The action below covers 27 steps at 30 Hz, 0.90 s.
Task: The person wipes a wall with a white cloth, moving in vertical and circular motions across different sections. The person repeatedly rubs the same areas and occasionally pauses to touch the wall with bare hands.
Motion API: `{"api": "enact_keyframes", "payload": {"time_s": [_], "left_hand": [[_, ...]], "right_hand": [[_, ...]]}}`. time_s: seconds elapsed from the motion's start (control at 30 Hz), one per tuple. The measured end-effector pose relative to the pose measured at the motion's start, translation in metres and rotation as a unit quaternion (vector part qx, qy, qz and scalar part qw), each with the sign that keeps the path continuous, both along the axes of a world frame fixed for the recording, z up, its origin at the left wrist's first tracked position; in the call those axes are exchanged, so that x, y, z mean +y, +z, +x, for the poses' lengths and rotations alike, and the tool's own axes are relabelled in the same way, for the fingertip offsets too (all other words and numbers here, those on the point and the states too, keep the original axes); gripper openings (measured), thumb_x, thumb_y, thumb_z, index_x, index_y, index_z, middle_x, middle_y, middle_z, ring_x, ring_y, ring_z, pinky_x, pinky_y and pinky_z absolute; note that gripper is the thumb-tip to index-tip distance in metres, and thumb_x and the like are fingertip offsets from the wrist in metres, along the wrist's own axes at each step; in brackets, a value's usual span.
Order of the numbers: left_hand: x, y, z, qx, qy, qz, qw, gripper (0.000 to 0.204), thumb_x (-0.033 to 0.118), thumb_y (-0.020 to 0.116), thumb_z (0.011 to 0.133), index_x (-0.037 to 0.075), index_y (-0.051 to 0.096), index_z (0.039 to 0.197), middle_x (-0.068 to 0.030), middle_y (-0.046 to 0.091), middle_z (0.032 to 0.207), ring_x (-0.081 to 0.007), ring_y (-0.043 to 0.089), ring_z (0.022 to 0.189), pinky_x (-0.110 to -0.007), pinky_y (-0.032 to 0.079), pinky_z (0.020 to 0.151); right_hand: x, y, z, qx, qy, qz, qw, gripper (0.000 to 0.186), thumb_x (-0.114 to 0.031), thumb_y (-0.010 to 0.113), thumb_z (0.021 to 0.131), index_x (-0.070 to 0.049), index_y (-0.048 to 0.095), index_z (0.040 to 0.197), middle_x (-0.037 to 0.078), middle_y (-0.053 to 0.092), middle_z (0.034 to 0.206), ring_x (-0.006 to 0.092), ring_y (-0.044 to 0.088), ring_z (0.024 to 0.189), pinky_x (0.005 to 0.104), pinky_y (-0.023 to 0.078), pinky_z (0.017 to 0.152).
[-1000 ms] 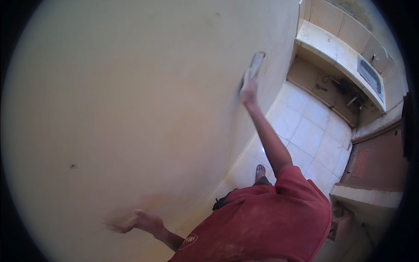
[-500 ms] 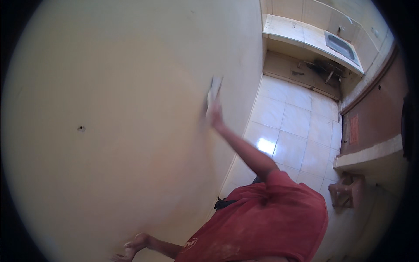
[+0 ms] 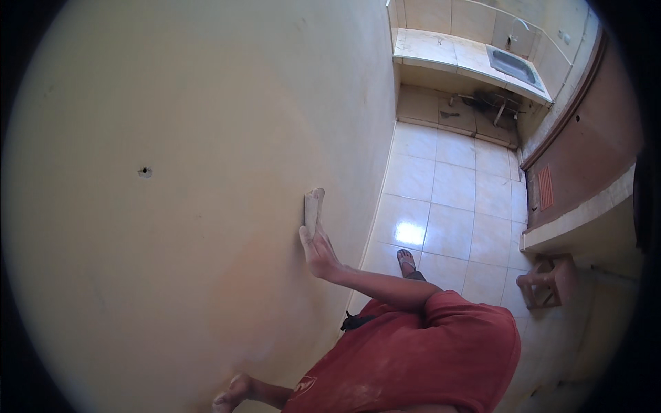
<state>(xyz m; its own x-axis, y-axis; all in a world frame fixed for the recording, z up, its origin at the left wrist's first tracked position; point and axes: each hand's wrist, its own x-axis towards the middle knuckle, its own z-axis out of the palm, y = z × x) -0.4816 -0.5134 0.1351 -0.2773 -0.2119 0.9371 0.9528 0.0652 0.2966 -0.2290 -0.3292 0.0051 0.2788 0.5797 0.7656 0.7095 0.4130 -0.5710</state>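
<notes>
My right hand [image 3: 318, 255] is raised against the pale wall [image 3: 172, 275], its dusty fingers gripping a flat whitish block [image 3: 314, 206]. That block looks like a sanding block, held with one side towards the wall. Most of its wall-facing side is hidden. Low on the left, my left hand [image 3: 233, 394] is by the same wall, dusty at the fingertips and cut off by the lower edge. It appears to hold nothing, with thumb and fingers apart.
A small hole [image 3: 144, 171] marks the wall at left. Beyond the tiled floor [image 3: 451, 213] stands a counter with a metal sink [image 3: 516, 67]. A brown door [image 3: 575, 138] and a small brown stool [image 3: 549, 282] are on the right. My sandalled foot [image 3: 406, 260] shows below my arm.
My right hand has drawn down the wall towards me with the block, and my elbow is more bent. My left hand has shifted slightly right and down. The view has tilted slightly.
</notes>
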Motion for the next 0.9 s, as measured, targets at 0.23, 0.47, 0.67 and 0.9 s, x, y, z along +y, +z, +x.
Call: {"api": "enact_keyframes", "payload": {"time_s": [0.23,0.47,0.67,0.9], "left_hand": [[-0.003,-0.004,-0.008,-0.01,0.001,0.001,1.0,0.064,0.046,0.033,0.103,-0.005,0.028,0.142,-0.0251,0.027,0.146,-0.0382,0.03,0.132,-0.054,0.023,0.108],[-0.005,-0.008,-0.009,-0.008,0.006,0.018,1.0,0.061,0.045,0.032,0.104,-0.004,0.029,0.141,-0.0231,0.028,0.144,-0.036,0.03,0.132,-0.052,0.024,0.108],[0.002,-0.004,-0.014,0.021,-0.001,0.013,1.0,0.059,0.044,0.031,0.105,-0.003,0.03,0.14,-0.0213,0.03,0.143,-0.0342,0.03,0.131,-0.051,0.024,0.108],[0.014,0.014,-0.024,0.078,-0.005,-0.002,0.997,0.056,0.043,0.029,0.106,-0.002,0.031,0.139,-0.0193,0.032,0.141,-0.032,0.029,0.131,-0.049,0.025,0.108]], "right_hand": [[0.143,0.009,0.123,0.288,0.078,-0.206,0.932,0.058,-0.031,0.032,0.107,-0.002,0.018,0.155,0.02,0.029,0.144,0.0319,0.06,0.101,0.0437,0.047,0.087],[0.138,0.027,0.116,0.39,0.169,-0.146,0.893,0.066,-0.038,0.026,0.108,0.001,0.004,0.157,0.018,0.002,0.166,0.0297,0.004,0.153,0.0366,0.005,0.124],[-0.015,-0.008,-0.014,0.32,0.145,-0.143,0.925,0.066,-0.034,0.033,0.108,0.006,0.012,0.155,0.023,0.013,0.162,0.0304,0.021,0.148,0.0396,0.019,0.12],[0.18,-0.002,0.109,0.123,-0.016,0.01,0.992,0.06,-0.01,0.028,0.103,0.003,0.005,0.156,0.029,-0.004,0.162,0.0381,0.002,0.152,0.0432,0.006,0.124]]}}
